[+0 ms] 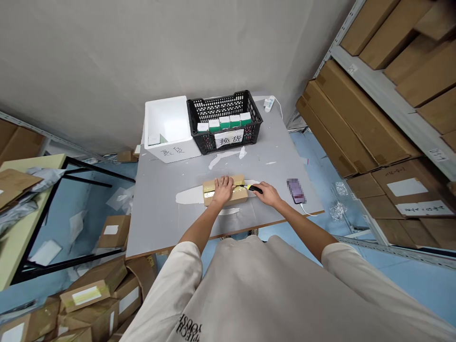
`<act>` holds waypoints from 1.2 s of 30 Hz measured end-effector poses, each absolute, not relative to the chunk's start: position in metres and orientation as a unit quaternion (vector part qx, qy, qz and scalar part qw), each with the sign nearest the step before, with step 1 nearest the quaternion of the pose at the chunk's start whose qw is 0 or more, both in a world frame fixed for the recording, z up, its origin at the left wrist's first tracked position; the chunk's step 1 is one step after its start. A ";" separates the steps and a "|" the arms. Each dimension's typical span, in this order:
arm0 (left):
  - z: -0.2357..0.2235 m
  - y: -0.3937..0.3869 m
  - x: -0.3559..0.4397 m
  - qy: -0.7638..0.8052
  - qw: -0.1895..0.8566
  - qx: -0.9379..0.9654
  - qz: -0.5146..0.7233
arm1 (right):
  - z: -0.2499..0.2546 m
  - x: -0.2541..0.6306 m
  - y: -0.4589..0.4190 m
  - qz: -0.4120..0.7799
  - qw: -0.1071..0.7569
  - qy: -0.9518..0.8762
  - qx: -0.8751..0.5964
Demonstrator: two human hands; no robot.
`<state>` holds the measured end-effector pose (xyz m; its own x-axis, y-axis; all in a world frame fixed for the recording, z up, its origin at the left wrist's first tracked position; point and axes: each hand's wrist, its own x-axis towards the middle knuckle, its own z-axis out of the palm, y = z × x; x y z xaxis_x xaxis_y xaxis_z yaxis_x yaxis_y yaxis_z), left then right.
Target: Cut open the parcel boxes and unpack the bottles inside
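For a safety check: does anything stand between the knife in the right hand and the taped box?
Nothing visible does. The yellow utility knife in the right hand meets the taped cardboard box at its right end. The left hand lies further along on top of the box, not between them.

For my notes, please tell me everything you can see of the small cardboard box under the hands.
The brown cardboard box lies flat on the grey table. Shiny clear tape covers much of its top. The left hand presses down on it, and a yellow-and-black cutter in the right hand reaches its right end.
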<state>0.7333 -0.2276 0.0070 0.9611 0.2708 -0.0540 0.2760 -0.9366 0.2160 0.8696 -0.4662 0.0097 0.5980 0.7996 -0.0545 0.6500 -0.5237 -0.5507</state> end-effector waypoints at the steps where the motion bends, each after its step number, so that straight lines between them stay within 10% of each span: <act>1: 0.008 -0.228 0.733 0.139 0.113 0.984 -0.011 | 0.009 0.870 -0.468 0.146 0.243 -0.422 -0.861; 36: 0.017 -0.224 0.718 0.142 0.165 0.976 0.012 | 0.006 0.907 -0.473 0.175 0.379 -0.365 -0.832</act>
<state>0.7183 -0.2241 0.0171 0.9596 0.2804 -0.0242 0.2728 -0.9052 0.3259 0.9070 -0.4733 0.0063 0.6724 0.7400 -0.0147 0.4742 -0.4460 -0.7591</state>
